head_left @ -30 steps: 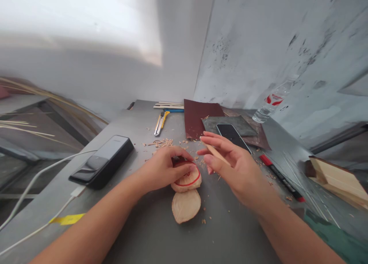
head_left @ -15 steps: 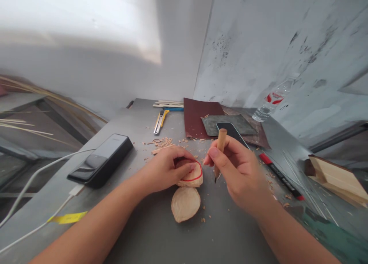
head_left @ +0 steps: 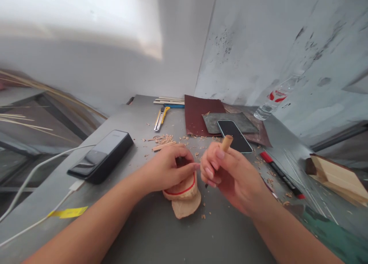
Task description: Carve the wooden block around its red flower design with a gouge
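Wood piece [head_left: 181,192] under left hand [head_left: 168,170]

Left hand curls closed over the piece, which sits on the table [head_left: 230,233] overlapping a second piece [head_left: 186,209]. It looks light and soft, perhaps splitting at thin edges; the thick middle seems the safest hold. Right hand [head_left: 230,172] closes around a carving tool [head_left: 227,142], its blade mostly hidden. Beyond lie a phone [head_left: 231,135] and sandpaper [head_left: 201,116].

A yellow utility knife [head_left: 161,119], maroon sandpaper [head_left: 198,115], a smartphone [head_left: 231,135] and a red-capped marker [head_left: 280,175] lie on the grey desk [head_left: 129,120].
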The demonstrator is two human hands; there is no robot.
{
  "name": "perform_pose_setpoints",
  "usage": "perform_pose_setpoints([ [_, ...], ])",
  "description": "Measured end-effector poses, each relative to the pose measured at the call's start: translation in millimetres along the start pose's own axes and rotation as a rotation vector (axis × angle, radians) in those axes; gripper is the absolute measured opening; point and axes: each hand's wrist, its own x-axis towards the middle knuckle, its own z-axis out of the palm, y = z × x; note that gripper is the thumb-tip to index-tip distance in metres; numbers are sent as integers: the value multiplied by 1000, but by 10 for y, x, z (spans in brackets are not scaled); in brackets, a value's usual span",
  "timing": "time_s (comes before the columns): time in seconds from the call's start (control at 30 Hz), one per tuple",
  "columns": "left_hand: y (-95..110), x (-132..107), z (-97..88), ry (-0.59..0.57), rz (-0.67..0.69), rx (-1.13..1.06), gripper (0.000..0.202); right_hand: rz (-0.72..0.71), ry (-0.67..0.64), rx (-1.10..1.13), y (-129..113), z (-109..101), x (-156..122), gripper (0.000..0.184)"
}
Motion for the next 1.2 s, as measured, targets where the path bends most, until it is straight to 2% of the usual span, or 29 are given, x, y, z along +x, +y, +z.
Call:
perform_pose_setpoints([
  [0.17,35,-22,29,-67,-77,-60,10,-4,-97,87,29,35,-7,58],
  [0.4,33,-17,73,-46,-103,11,11,-1,-140,38,27,79,-19,64],
  [0.6,55,-10,91,-38,-118,39,16,127,-314,140,69,113,-60,62],
  [0.7,33,-12,124,37,-109,-24,19,195,-362,90,131,126,-94,58],
  [0.87,-23,23,133,219,-164,-69,19,108,-293,-10,206,70,-84,55],
  [1.0,-31,53,94,302,-246,-162,24,31,-192,-86,216,0,-19,54],
  [1.1,-24,52,90,274,-253,-211,26,-2,-180,-60,201,-16,19,52],
  [1.2,-8,36,103,180,-225,-214,20,-21,-156,-13,163,-8,27,46],
])
